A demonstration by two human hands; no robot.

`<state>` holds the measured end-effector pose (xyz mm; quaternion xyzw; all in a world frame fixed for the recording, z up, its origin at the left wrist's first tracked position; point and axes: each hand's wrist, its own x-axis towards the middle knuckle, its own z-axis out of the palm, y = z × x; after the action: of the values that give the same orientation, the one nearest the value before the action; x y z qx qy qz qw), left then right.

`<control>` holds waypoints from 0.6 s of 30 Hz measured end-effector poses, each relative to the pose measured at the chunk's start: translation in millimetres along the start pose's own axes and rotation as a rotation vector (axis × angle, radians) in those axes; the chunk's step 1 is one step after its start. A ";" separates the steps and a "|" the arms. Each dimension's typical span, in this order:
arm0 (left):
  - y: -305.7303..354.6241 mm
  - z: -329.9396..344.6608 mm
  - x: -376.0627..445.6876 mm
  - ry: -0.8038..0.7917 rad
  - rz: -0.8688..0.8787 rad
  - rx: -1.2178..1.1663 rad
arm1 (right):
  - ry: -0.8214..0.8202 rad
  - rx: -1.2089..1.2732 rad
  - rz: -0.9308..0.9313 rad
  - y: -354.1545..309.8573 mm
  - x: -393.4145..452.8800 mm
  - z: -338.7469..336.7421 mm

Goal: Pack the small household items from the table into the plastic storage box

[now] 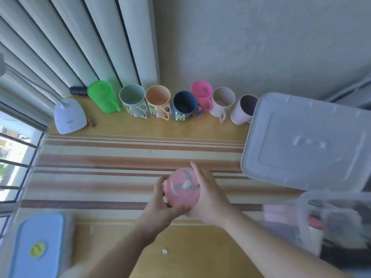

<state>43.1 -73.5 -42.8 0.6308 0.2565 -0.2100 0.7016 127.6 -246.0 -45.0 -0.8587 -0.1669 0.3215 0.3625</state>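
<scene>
Over the striped mat: both hands hold a pink round container (182, 189) above the table's middle.
Left hand (160, 203): fingers curled round the container's left and lower side.
Right hand (208, 195): fingers wrapped along its right side, fingertips reaching past the top edge.
Storage box (313, 215): clear, open, blurred, at the right edge near the right forearm; some contents inside, too blurred to name.
Lid (307, 141): grey, lying behind the box, overhanging the mat's right end.
Back edge: a row of cups (158, 101) along the wall, with a green jug (103, 96) at the left.
Left corner: white lamp base (69, 117).
Near-left edge: blue-lidded box (38, 245).
Open room: bare mat (120, 157) between the cups and the hands.
</scene>
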 end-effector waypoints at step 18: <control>62.0 343.8 -65.1 -0.323 0.429 0.827 | 0.529 -0.039 0.043 175.5 -298.5 -224.0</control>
<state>63.4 -409.5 71.0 0.8544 -0.0958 -0.2400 0.4508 67.6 -636.2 74.4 -0.9231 -0.0545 0.0902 0.3700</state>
